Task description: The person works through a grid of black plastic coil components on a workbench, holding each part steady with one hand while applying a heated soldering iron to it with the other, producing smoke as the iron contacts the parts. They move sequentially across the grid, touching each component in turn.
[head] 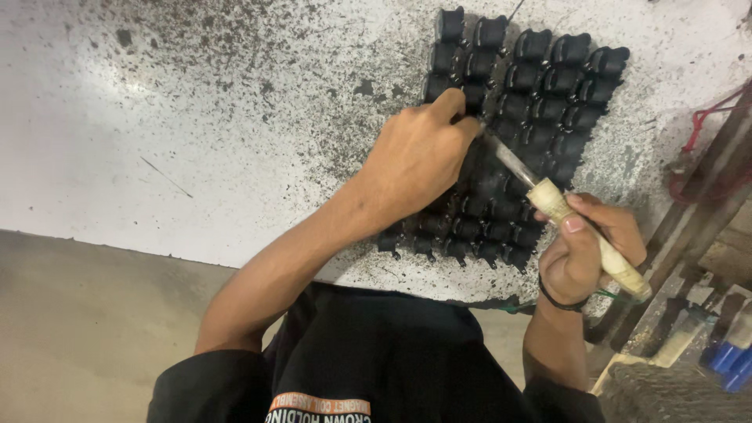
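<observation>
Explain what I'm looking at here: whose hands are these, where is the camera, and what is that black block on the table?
The single picture comes from a camera worn on a person's head, looking down at their own arms. On the speckled white table lies a black moulded sheet of many small joined parts in rows. The left hand presses down on the sheet. The right hand grips the pale wooden handle of a blade tool, its metal tip meeting the sheet beside the left fingers. The floor shows below.
</observation>
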`<action>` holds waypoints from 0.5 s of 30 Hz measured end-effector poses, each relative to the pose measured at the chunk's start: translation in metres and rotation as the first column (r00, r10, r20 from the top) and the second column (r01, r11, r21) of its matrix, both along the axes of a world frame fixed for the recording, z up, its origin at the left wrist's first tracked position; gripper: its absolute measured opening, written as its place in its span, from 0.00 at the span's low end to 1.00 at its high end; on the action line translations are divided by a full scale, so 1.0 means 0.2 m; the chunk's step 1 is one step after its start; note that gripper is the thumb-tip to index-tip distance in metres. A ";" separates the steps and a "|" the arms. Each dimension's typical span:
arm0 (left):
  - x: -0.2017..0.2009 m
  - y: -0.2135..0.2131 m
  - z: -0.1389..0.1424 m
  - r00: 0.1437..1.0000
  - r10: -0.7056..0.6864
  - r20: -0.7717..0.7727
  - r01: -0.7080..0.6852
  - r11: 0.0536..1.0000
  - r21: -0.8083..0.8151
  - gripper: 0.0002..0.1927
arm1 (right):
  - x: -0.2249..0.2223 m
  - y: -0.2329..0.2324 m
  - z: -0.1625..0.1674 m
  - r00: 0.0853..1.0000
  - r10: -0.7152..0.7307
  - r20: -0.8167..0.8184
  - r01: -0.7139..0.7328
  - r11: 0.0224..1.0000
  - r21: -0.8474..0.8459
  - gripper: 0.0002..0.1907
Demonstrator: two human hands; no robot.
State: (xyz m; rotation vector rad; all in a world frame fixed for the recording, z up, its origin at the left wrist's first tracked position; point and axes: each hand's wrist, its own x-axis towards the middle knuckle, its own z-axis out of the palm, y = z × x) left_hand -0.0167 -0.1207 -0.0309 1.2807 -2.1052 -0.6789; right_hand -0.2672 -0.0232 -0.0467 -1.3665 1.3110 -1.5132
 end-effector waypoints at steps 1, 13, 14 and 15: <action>-0.01 0.00 0.00 1.000 -0.004 0.012 0.004 1.000 0.004 0.05 | 0.00 0.00 -0.01 1.000 -0.014 0.024 0.015 0.999 -0.029 0.08; 0.00 0.02 -0.03 0.999 0.020 0.028 -0.018 0.995 -0.096 0.06 | 0.01 0.00 0.00 1.000 -0.017 0.022 0.019 0.996 -0.085 0.08; 0.01 0.02 -0.03 1.000 0.021 0.023 -0.018 0.994 -0.105 0.06 | 0.01 -0.01 0.00 1.000 -0.014 0.024 0.016 0.996 -0.088 0.08; 0.01 0.02 -0.04 1.000 0.023 0.019 -0.021 0.993 -0.115 0.06 | 0.01 -0.01 0.00 1.000 -0.010 0.026 0.013 0.996 -0.090 0.08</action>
